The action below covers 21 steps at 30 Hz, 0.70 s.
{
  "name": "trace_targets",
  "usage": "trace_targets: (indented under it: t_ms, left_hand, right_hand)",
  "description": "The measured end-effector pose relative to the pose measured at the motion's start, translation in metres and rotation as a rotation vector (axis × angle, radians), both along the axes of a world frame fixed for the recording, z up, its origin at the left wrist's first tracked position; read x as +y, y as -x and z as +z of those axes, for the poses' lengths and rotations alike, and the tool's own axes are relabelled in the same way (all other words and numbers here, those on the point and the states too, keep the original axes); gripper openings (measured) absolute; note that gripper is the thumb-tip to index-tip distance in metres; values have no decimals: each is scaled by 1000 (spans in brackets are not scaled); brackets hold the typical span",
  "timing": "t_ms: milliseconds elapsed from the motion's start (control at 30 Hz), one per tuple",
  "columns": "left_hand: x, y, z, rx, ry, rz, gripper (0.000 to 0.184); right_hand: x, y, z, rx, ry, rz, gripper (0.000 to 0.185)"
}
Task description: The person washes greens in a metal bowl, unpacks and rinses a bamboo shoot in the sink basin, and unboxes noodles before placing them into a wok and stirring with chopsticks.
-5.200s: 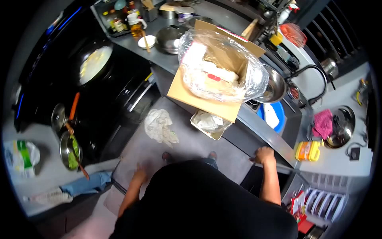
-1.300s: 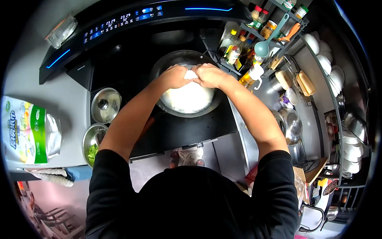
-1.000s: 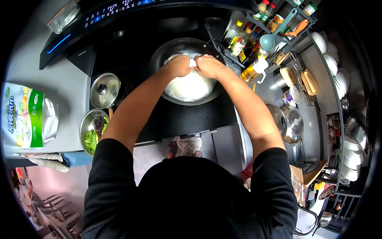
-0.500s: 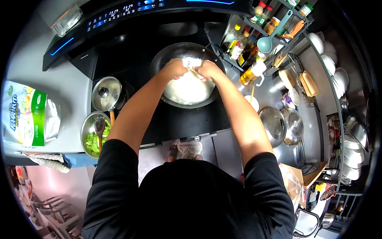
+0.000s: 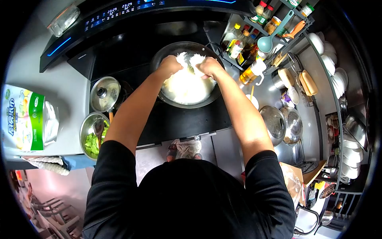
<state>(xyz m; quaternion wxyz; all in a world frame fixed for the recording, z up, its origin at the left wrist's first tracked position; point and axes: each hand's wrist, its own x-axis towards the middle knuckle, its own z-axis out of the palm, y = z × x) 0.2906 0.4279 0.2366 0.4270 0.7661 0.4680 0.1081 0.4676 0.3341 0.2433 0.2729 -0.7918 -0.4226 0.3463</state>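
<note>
A dark wok (image 5: 160, 52) sits on the black stove with milky, pale liquid (image 5: 187, 89) in it. My left hand (image 5: 170, 66) is over the wok's left side, closed around a bundle of thin white noodles (image 5: 182, 59) whose ends fan out above the fingers. Over the right side, my right hand (image 5: 211, 67) grips a second white noodle bundle (image 5: 197, 60). A gap separates the two bundles. Steam or glare blurs the liquid's surface and the lower ends of the noodles.
On the left are a lidded saucepan (image 5: 105, 95), a metal bowl of green leaves (image 5: 92, 142) with a wooden spoon, and a paper-towel pack (image 5: 24, 117). To the right stand an oil jug (image 5: 250, 74), sauce bottles (image 5: 236, 48) and metal lids (image 5: 273, 125). The range hood (image 5: 119, 18) overhangs the back.
My hands have moved apart from their close position over the wok. The white noodles between them now show as two separate bundles, one in each hand.
</note>
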Motion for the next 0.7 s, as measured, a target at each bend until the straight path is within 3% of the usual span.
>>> trace_targets:
  t_ms: [133, 200, 233, 267, 367, 467, 600, 700]
  left_hand:
    - [-7, 2, -2, -9, -308, -129, 62]
    - [-10, -4, 9, 0, -136, -101, 71]
    - [-6, -8, 11, 3, -52, -86, 76]
    - [16, -14, -9, -100, 252, -156, 63]
    - [-5, -11, 8, -453, 596, -72, 48]
    - [-8, -7, 10, -549, 601, -84, 43]
    - [-1, -4, 7, -465, 626, -7, 34]
    - [-5, -4, 13, -347, 540, 69, 35]
  right_hand:
    - [2, -5, 5, -149, 26, 15, 39]
    - [0, -7, 3, -153, -83, -4, 38]
    - [-1, -5, 4, -10, -113, -29, 36]
    - [0, -3, 6, 132, -143, -55, 33]
    - [-6, 3, 25, 472, -157, -95, 26]
    - [-6, -9, 21, 653, -162, -57, 29]
    - [-10, -16, 15, 605, -141, -81, 35]
    - [-14, -19, 12, 375, -153, -82, 35]
